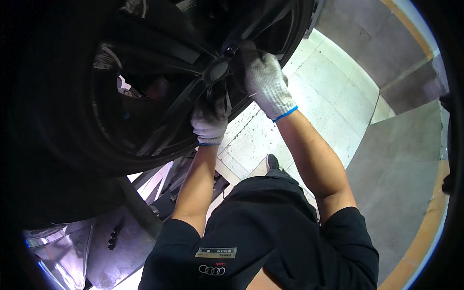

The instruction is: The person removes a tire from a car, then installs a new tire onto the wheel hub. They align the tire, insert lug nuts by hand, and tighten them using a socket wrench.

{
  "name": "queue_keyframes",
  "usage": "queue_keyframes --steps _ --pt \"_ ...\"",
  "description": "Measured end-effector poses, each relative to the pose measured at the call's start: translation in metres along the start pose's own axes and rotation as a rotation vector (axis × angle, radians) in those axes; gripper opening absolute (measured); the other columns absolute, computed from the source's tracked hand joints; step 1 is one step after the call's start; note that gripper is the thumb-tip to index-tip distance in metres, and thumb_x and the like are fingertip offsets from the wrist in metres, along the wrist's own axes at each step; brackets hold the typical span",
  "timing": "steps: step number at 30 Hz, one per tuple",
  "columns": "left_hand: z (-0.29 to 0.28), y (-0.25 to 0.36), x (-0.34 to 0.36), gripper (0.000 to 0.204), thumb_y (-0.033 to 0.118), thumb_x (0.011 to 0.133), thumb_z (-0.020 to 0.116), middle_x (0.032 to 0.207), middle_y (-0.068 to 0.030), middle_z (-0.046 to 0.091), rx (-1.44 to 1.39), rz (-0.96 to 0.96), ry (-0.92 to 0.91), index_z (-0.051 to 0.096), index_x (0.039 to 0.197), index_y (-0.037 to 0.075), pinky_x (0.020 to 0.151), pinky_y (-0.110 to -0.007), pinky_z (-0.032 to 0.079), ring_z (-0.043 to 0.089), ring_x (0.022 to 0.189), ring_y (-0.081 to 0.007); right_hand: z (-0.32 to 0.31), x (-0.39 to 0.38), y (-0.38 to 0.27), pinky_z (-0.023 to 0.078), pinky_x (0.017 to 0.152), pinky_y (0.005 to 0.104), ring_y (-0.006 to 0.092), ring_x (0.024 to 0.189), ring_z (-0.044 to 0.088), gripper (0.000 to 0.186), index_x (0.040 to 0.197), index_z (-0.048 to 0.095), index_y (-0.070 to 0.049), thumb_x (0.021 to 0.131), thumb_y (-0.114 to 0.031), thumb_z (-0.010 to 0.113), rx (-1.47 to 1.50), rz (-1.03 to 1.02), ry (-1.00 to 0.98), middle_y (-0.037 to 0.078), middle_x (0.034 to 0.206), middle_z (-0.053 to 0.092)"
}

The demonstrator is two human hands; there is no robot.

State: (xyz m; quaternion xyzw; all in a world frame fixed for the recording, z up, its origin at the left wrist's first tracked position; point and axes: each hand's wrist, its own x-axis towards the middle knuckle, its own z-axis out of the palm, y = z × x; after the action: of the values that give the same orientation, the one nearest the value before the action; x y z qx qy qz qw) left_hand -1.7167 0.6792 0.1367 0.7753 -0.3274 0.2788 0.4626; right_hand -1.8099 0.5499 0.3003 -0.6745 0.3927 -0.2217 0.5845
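Note:
A large black wheel, with a tire and spokes, fills the upper left of the view, its center cap between my hands. My left hand, in a soiled white knit glove, is at the hub just below the cap, fingers curled; what they hold is hidden in shadow. My right hand, gloved alike with a blue cuff, is closed at a bolt position right of the cap; its darkened fingertips hide what is in them.
Below the wheel are a dark metal frame and a metal plate with small dark pieces on it. Light tiled floor lies beyond the wheel, my shoe on it. Grey tiled walls stand at right.

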Motion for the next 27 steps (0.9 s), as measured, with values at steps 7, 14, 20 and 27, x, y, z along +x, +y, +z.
queue_keyframes --steps 7,14,20,27 --pt "-0.001 -0.004 -0.001 0.068 0.051 0.097 0.068 0.118 -0.0270 0.070 0.036 0.063 0.001 0.060 0.133 -0.006 0.086 -0.045 0.060 0.072 0.100 -0.0441 -0.016 0.001 0.009 0.060 0.068 0.0421 0.0357 0.080 0.075 0.029 0.114 0.066 -0.006 0.088 -0.011 0.077 -0.550 -1.125 0.318 0.015 0.090 0.074" --pt "0.001 -0.004 0.001 0.059 0.048 0.096 0.069 0.111 -0.0225 0.072 0.089 0.158 0.100 0.064 0.129 0.000 0.084 -0.043 0.061 0.073 0.094 -0.0405 -0.017 0.004 0.005 0.060 0.068 0.0429 0.0351 0.077 0.075 0.027 0.112 0.067 -0.006 0.089 -0.015 0.077 -0.577 -1.028 0.256 0.016 0.092 0.075" --pt "-0.003 0.004 0.002 0.070 0.053 0.097 0.068 0.122 -0.0296 0.069 0.056 0.044 0.005 0.062 0.131 -0.008 0.086 -0.046 0.060 0.071 0.103 -0.0460 -0.017 0.002 -0.005 0.057 0.079 0.0451 0.0356 0.088 0.074 0.036 0.116 0.070 -0.003 0.101 -0.035 0.062 -0.395 -0.612 -0.003 0.022 0.096 0.075" --pt "-0.004 0.006 0.003 0.070 0.055 0.097 0.067 0.124 -0.0268 0.069 -0.003 -0.021 -0.039 0.060 0.136 -0.003 0.086 -0.046 0.060 0.072 0.104 -0.0451 -0.023 -0.001 -0.002 0.059 0.075 0.0485 0.0418 0.086 0.072 0.034 0.109 0.069 0.001 0.098 -0.031 0.067 -0.284 -0.526 0.121 0.023 0.096 0.073"
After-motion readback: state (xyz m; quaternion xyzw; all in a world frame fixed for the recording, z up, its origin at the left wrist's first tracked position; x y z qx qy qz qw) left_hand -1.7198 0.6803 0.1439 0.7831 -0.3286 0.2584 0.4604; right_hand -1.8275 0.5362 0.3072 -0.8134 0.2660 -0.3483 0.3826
